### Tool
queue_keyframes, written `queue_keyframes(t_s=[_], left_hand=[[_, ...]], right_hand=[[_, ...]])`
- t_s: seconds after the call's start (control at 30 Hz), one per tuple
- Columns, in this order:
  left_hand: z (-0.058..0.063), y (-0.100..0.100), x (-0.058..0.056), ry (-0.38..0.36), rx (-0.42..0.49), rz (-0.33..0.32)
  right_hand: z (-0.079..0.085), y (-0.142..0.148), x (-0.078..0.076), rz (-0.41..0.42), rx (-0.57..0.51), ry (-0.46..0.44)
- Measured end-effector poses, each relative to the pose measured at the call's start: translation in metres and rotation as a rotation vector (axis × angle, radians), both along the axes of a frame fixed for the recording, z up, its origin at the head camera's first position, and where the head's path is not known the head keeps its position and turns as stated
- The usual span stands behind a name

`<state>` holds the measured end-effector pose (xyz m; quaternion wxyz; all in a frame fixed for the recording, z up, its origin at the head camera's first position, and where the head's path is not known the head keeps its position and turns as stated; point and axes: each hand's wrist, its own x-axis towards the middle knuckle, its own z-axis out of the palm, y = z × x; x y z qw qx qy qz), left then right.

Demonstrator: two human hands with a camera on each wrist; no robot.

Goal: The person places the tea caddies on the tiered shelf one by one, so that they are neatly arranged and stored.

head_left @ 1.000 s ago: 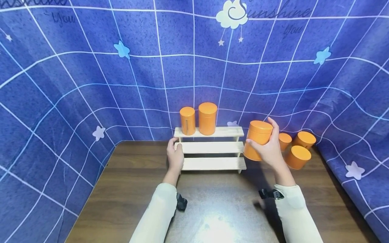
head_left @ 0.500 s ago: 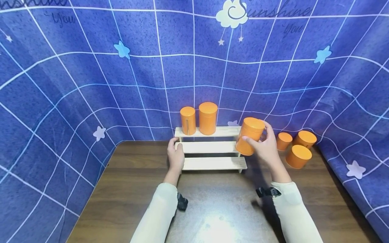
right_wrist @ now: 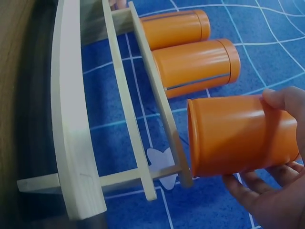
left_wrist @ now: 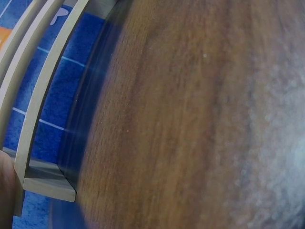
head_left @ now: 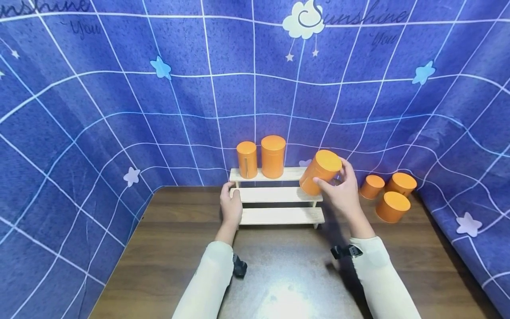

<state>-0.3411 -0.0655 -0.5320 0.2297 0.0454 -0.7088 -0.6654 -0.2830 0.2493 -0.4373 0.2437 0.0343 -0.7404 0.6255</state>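
A three-tier pale wooden display stand (head_left: pixel 279 216) stands toward the back of the table. My left hand (head_left: pixel 231 207) grips its left end at the middle tier, thumb on top. Only a sliver of that hand shows in the left wrist view, beside the stand (left_wrist: pixel 47 95). My right hand (head_left: pixel 344 192) holds a large orange canister (head_left: pixel 320 170), tilted, over the right part of the top tier. In the right wrist view, the canister's base (right_wrist: pixel 190 138) is right by that tier's edge. A slim orange canister (head_left: pixel 248 161) and a wider one (head_left: pixel 273 157) stand upright on the top tier's left half.
On the table to the right stand three shorter orange canisters: a small one (head_left: pixel 372 187), one at the back (head_left: pixel 401 182) and one in front (head_left: pixel 392 207). A blue patterned cloth (head_left: pixel 255 97) hangs behind and at both sides of the brown wooden table (head_left: pixel 171 248).
My right hand has carried the large canister left and slightly up, from beside the stand to over its top tier, tilting it more. My left hand stays on the stand.
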Motion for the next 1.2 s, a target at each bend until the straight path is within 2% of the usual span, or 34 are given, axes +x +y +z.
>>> queue_keyframes(t_s=[0.2,0.4,0.9,1.2], left_hand=[[-0.003,-0.003,-0.002,-0.009,0.002,-0.007],[-0.007,-0.001,-0.006,-0.022,0.015,0.002],[-0.006,0.000,-0.005,-0.005,0.019,-0.003],[-0.004,0.001,-0.004,-0.015,0.019,0.002]], right_hand=[[0.003,-0.010,-0.008,0.010,0.063,0.058],[0.000,-0.016,-0.019,0.023,0.139,0.031],[-0.009,-0.026,-0.036,0.101,0.019,0.003],[-0.008,-0.023,-0.050,0.114,0.078,-0.100]])
